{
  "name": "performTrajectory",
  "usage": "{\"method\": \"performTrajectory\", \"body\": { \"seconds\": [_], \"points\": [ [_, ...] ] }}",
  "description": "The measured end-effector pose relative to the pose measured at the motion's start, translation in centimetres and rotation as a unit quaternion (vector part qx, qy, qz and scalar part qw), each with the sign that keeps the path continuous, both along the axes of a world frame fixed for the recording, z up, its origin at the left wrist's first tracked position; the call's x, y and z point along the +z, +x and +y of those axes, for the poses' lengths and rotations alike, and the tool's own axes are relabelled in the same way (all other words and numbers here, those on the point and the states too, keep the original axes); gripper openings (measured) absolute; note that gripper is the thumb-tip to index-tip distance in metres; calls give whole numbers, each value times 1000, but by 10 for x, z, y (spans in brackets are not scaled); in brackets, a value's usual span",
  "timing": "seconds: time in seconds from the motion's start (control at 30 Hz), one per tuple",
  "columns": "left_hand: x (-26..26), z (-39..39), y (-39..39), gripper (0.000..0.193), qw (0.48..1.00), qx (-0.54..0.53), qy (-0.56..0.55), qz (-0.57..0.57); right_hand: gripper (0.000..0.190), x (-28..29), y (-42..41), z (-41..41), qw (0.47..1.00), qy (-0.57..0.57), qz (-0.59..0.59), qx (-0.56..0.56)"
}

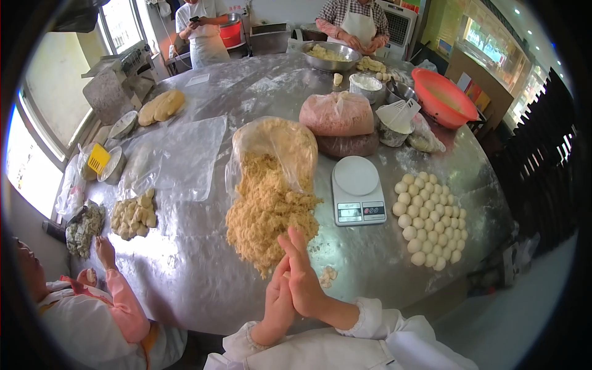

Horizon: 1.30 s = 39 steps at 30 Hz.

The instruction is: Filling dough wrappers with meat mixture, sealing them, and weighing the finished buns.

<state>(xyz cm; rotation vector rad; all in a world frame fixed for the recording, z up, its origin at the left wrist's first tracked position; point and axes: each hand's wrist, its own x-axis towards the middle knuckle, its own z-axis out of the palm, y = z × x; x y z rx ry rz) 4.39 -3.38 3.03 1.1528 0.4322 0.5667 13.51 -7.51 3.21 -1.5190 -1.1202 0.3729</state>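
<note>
My left hand (279, 296) and my right hand (305, 284) are pressed palm to palm above the near edge of the steel table (194, 286). A sliver of something pale shows between them, but the palms hide what it is. Just beyond my fingertips spreads a heap of crumbly yellow filling (273, 208), spilling from a clear plastic bag (277, 134). To the right of my wrists lies a small scrap of dough (328, 276). A white digital kitchen scale (356, 178) stands farther right, its platform bare. Beside it, many round dough balls (430, 217) sit in close rows.
Bagged pink filling (337, 113) lies behind the scale, near a red basin (444, 99). At left, a co-worker (106, 314) sits by dough pieces (134, 215) and greenish filling (84, 229). Two people stand across the table; a steel bowl (330, 58) is near one.
</note>
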Motion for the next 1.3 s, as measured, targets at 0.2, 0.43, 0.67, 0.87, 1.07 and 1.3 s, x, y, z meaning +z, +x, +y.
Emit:
{"method": "performTrajectory", "body": {
  "seconds": [0.2,0.43,0.67,0.87,1.07,1.3],
  "points": [
    [0,10,-7,38,986,161,-46,2,73,11,-17,-11,973,104,185,86],
    [-4,31,-7,43,972,150,176,-40,42,0,-33,-16,959,3,278,53],
    [-6,31,-21,46,999,-26,2,-47,53,0,-30,-17,963,-24,259,66],
    [6,27,-17,58,983,49,-137,-115,67,7,-21,-20,973,-64,208,79],
    [-14,36,-20,61,991,-43,107,-71,53,-7,-16,-23,933,-83,306,170],
    [16,18,-1,54,973,148,-136,-110,55,12,-5,-24,944,-142,274,118]
  ]
}}
